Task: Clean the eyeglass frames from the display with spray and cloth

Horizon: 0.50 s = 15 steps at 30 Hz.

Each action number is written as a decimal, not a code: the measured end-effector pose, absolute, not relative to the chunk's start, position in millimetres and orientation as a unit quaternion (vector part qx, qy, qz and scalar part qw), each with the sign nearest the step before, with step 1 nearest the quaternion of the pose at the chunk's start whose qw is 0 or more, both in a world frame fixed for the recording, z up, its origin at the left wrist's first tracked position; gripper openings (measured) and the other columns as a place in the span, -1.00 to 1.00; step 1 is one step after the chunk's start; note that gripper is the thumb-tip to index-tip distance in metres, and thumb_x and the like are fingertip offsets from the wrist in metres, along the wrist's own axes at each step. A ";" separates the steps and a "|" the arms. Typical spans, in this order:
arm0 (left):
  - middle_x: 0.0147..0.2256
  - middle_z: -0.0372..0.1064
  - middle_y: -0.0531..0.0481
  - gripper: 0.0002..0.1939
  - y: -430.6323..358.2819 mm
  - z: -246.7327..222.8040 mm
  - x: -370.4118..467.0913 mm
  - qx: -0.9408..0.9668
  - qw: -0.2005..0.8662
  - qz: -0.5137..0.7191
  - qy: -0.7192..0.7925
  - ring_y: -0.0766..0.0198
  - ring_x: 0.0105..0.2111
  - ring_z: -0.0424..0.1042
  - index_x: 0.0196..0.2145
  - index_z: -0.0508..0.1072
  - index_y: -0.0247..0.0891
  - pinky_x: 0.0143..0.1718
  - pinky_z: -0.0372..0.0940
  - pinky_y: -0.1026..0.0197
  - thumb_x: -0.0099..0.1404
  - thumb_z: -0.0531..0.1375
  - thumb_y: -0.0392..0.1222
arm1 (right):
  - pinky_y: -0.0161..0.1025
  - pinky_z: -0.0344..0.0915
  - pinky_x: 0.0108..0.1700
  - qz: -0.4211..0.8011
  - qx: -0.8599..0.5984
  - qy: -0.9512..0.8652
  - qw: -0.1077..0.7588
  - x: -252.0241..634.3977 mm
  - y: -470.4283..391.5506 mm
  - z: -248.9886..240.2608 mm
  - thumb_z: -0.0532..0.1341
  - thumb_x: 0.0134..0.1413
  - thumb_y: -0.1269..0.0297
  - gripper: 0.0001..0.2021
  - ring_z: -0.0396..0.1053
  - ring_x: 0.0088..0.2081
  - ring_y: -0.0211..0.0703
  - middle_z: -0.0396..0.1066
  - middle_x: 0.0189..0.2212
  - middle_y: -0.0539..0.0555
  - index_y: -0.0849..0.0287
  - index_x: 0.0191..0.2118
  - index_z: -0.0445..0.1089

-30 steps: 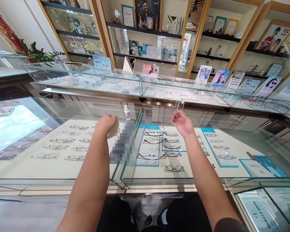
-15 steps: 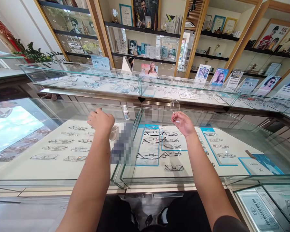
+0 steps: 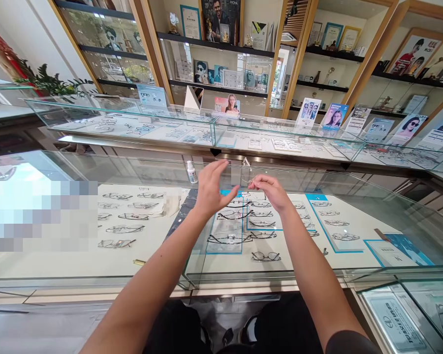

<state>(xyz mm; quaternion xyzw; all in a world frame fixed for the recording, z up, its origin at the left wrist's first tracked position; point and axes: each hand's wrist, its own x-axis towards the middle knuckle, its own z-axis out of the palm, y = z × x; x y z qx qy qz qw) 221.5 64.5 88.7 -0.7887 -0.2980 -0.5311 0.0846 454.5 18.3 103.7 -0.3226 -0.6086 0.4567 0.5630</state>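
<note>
My right hand [image 3: 271, 191] pinches a pair of thin-rimmed eyeglasses [image 3: 248, 178] above the glass counter. The frame is turned, and its fine wire is hard to follow against the background. My left hand [image 3: 213, 189] is just left of the eyeglasses, fingers raised and thumb spread apart, holding nothing. A small white spray bottle [image 3: 192, 172] stands on the counter beyond my left hand. A pale cloth [image 3: 173, 205] lies left of my left wrist, partly blurred by a mosaic.
Under the glass top [image 3: 199, 265] several eyeglasses [image 3: 266, 256] lie in rows on white and blue-edged boards. Another glass showcase [image 3: 214, 132] runs across behind, with standing advert cards [image 3: 308, 113]. Shelves with framed pictures [image 3: 191, 22] line the wall.
My left hand has moved right, from near the cloth to beside the eyeglasses, with its fingers spread. My right hand has shifted slightly left and turned the eyeglasses.
</note>
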 end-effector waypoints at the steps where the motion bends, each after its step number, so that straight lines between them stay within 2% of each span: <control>1: 0.33 0.38 -0.38 -0.22 61.5 87.3 225.8 -0.802 0.081 -0.522 -0.280 -0.18 0.34 0.36 0.39 0.30 -0.24 0.37 0.19 -0.20 0.31 0.36 0.06 | -0.19 0.31 -0.04 0.456 -0.323 -0.613 0.559 452.8 18.0 104.0 0.37 0.16 0.13 -0.83 0.46 -0.17 -0.13 0.61 -0.33 0.02 0.06 -0.38 0.65; 6: 0.37 0.35 -0.35 -0.21 58.4 83.6 231.6 -0.824 0.035 -0.499 -0.267 -0.20 0.39 0.32 0.43 0.29 -0.19 0.41 0.19 -0.21 0.34 0.36 0.05 | -0.16 0.31 -0.03 0.440 -0.340 -0.627 0.545 447.9 15.1 107.9 0.37 0.14 0.14 -0.81 0.44 -0.21 -0.12 0.58 -0.38 0.00 0.07 -0.44 0.60; 9: 0.35 0.37 -0.36 -0.21 61.9 80.7 230.2 -0.822 0.051 -0.514 -0.242 -0.19 0.38 0.35 0.44 0.28 -0.20 0.39 0.23 -0.20 0.35 0.38 0.03 | -0.13 0.31 0.00 0.436 -0.353 -0.638 0.528 449.0 13.3 110.5 0.35 0.15 0.12 -0.78 0.44 -0.23 -0.11 0.56 -0.41 0.00 0.08 -0.46 0.57; 15: 0.15 0.57 -0.28 -0.39 63.1 75.0 231.6 -0.807 0.088 -0.530 -0.247 -0.12 0.18 0.55 0.30 0.42 -0.18 0.22 0.39 -0.15 0.39 0.38 0.06 | -0.11 0.32 -0.01 0.438 -0.370 -0.651 0.498 452.3 10.7 114.0 0.32 0.15 0.15 -0.79 0.44 -0.25 -0.10 0.55 -0.42 0.02 0.10 -0.47 0.52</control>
